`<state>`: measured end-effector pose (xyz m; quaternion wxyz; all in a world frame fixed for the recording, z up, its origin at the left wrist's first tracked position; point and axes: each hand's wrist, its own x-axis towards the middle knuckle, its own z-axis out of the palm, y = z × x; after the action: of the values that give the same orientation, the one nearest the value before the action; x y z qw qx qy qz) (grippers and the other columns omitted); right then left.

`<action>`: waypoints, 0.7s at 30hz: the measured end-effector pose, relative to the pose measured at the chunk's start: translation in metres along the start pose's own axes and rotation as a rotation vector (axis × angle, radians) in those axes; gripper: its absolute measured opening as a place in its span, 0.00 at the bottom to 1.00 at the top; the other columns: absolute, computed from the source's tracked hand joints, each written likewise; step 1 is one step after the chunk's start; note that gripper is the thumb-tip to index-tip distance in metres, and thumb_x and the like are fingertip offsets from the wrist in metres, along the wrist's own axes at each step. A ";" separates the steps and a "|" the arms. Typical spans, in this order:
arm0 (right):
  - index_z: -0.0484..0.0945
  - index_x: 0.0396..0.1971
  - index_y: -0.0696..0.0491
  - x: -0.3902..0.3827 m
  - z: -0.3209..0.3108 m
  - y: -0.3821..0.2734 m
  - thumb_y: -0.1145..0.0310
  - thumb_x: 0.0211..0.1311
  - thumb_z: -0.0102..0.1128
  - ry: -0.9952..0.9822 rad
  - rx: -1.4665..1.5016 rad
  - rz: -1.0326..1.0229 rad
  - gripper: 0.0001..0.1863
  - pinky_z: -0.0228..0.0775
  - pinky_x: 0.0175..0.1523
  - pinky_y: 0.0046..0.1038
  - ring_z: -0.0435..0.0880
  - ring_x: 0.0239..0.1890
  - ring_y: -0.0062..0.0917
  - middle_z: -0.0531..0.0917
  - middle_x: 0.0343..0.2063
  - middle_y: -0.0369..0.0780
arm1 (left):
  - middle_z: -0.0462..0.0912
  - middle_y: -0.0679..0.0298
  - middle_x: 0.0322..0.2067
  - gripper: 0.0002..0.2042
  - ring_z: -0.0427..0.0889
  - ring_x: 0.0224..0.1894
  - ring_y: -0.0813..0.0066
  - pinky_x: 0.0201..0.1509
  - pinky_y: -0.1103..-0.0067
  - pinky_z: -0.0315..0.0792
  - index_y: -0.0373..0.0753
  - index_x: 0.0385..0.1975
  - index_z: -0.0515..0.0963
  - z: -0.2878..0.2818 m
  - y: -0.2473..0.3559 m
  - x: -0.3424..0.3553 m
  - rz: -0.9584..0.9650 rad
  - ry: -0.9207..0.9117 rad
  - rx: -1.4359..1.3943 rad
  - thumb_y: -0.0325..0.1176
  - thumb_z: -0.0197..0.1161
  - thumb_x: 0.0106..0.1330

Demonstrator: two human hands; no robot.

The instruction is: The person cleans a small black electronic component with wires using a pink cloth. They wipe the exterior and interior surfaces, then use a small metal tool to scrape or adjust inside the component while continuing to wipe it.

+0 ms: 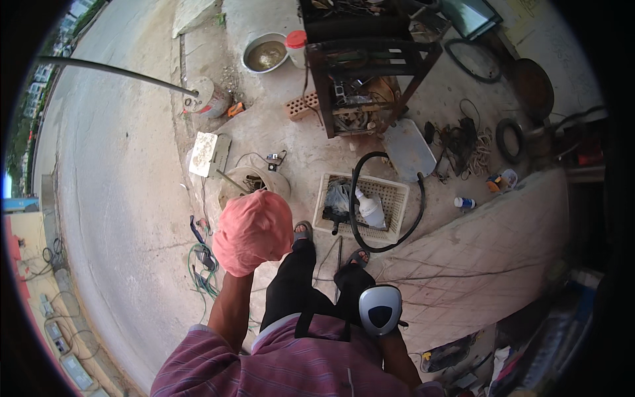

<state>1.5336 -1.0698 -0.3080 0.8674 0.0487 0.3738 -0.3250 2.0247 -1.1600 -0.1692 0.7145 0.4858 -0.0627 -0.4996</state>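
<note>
My left hand (235, 281) holds up a crumpled pink cloth (253, 228), which covers its fingers. My right hand (395, 331) grips a silver, rounded object with a black inset (380, 309), held beside my right thigh; most of those fingers are behind it. Beyond the cloth stands a pale bucket (270, 182) with metal pieces inside. Just past my feet, a plastic crate (398, 221) holds a white plastic object (370, 208) and grey bags, with a black hose (357, 228) looped over its side.
A dark metal cart (410, 79) loaded with parts stands ahead, near a metal basin (254, 66), red-lidded container (296, 53) and brick (301, 108). A pole in a round base (208, 99) is at left. Cables (202, 264) lie near my left; a metal sheet (407, 149) and tyre (509, 142) lie right.
</note>
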 end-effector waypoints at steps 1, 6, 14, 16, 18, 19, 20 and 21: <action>0.72 0.55 0.48 0.000 0.007 -0.003 0.53 0.68 0.49 -0.018 0.020 -0.002 0.21 0.64 0.61 0.30 0.73 0.58 0.29 0.76 0.55 0.41 | 0.79 0.59 0.48 0.21 0.79 0.42 0.64 0.49 0.72 0.72 0.36 0.54 0.74 -0.006 0.003 0.008 0.060 -0.069 0.128 0.46 0.56 0.69; 0.73 0.56 0.48 0.025 0.043 -0.028 0.50 0.67 0.51 -0.136 -0.014 0.050 0.24 0.64 0.62 0.36 0.73 0.59 0.33 0.76 0.56 0.42 | 0.80 0.67 0.43 0.20 0.77 0.46 0.68 0.55 0.71 0.69 0.42 0.52 0.75 -0.001 0.079 0.021 -0.472 -0.438 -1.129 0.52 0.55 0.72; 0.73 0.57 0.48 0.044 0.111 -0.032 0.45 0.65 0.52 -0.248 0.100 0.159 0.28 0.64 0.63 0.45 0.72 0.60 0.39 0.75 0.58 0.43 | 0.81 0.74 0.37 0.18 0.80 0.42 0.70 0.44 0.66 0.66 0.61 0.53 0.78 0.031 0.138 -0.067 -1.461 0.106 -3.839 0.41 0.58 0.61; 0.73 0.58 0.48 0.056 0.132 -0.030 0.44 0.65 0.53 -0.268 0.098 0.198 0.29 0.63 0.63 0.48 0.72 0.60 0.41 0.75 0.58 0.43 | 0.81 0.75 0.37 0.18 0.80 0.39 0.68 0.41 0.67 0.68 0.62 0.52 0.78 -0.028 0.114 -0.078 -1.194 -0.083 -3.814 0.42 0.59 0.60; 0.73 0.58 0.48 0.069 0.153 -0.022 0.43 0.64 0.53 -0.288 0.089 0.214 0.30 0.63 0.63 0.50 0.72 0.61 0.43 0.75 0.59 0.43 | 0.80 0.75 0.39 0.19 0.79 0.38 0.64 0.42 0.65 0.70 0.64 0.50 0.78 -0.041 0.132 -0.085 -1.246 -0.019 -3.933 0.44 0.61 0.56; 0.73 0.58 0.48 0.074 0.162 -0.017 0.42 0.64 0.54 -0.299 0.091 0.208 0.30 0.63 0.63 0.51 0.72 0.61 0.43 0.75 0.59 0.43 | 0.79 0.75 0.40 0.19 0.78 0.38 0.62 0.44 0.63 0.71 0.65 0.49 0.79 -0.034 0.153 -0.090 -1.358 0.088 -4.022 0.46 0.63 0.54; 0.73 0.58 0.48 0.080 0.175 -0.011 0.42 0.64 0.54 -0.308 0.086 0.220 0.31 0.63 0.64 0.52 0.72 0.61 0.44 0.75 0.59 0.44 | 0.80 0.75 0.39 0.18 0.78 0.37 0.61 0.42 0.64 0.72 0.66 0.47 0.79 -0.022 0.183 -0.095 -0.893 0.107 -4.210 0.46 0.64 0.52; 0.73 0.58 0.48 0.083 0.184 -0.004 0.41 0.63 0.54 -0.309 0.082 0.218 0.31 0.63 0.64 0.53 0.72 0.61 0.45 0.75 0.60 0.44 | 0.80 0.74 0.38 0.17 0.78 0.36 0.60 0.39 0.64 0.72 0.67 0.44 0.80 -0.005 0.218 -0.097 -0.390 0.148 -4.334 0.46 0.64 0.51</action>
<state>1.6869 -1.1772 -0.2322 0.9418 0.0736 0.2151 -0.2479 2.1222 -1.0755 0.0311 0.0445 0.8427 -0.5002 -0.1943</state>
